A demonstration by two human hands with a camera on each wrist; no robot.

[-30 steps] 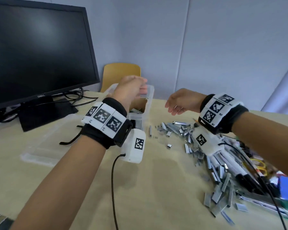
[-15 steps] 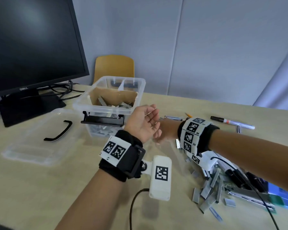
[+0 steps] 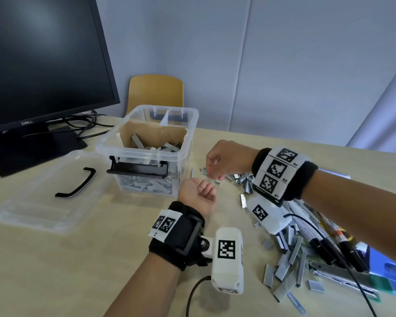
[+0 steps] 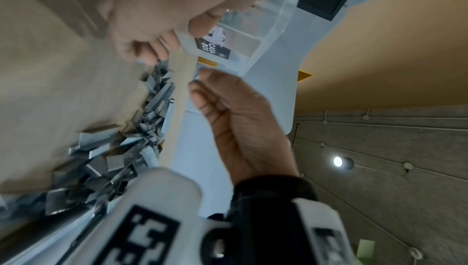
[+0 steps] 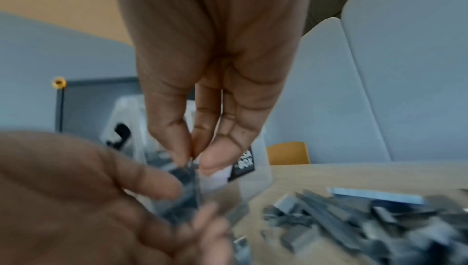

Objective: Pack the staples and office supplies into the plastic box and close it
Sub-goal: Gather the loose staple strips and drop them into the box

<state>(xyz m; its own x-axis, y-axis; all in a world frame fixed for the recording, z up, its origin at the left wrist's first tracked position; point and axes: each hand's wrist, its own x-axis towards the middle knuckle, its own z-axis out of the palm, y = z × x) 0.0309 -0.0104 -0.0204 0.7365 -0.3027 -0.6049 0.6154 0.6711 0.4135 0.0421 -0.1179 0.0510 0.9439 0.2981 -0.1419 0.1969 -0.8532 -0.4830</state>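
Observation:
The clear plastic box (image 3: 114,145) stands open on the table, its front compartment holding several staple strips (image 3: 156,146). Just right of the box, my left hand (image 3: 204,191) lies palm up with its fingers curled round some staples (image 5: 182,187). My right hand (image 3: 213,170) hovers right above it and pinches a small staple strip (image 5: 189,164) between thumb and fingertips. A big pile of loose staples (image 3: 288,264) spreads to the right, under my right forearm. In the left wrist view the right hand (image 4: 202,85) shows with the pinched staples at its fingertips.
The box's clear lid (image 3: 32,202) with a black handle lies flat to the left. A monitor (image 3: 44,65) and cables stand at the back left, with a yellow chair (image 3: 156,90) behind the table. Markers (image 3: 318,229), a metal stapler (image 3: 343,274) and a blue paper clip (image 3: 296,299) lie at the right.
My left hand came back from over the box to the table beside it and turned palm up. My right hand moved in above it with staples pinched.

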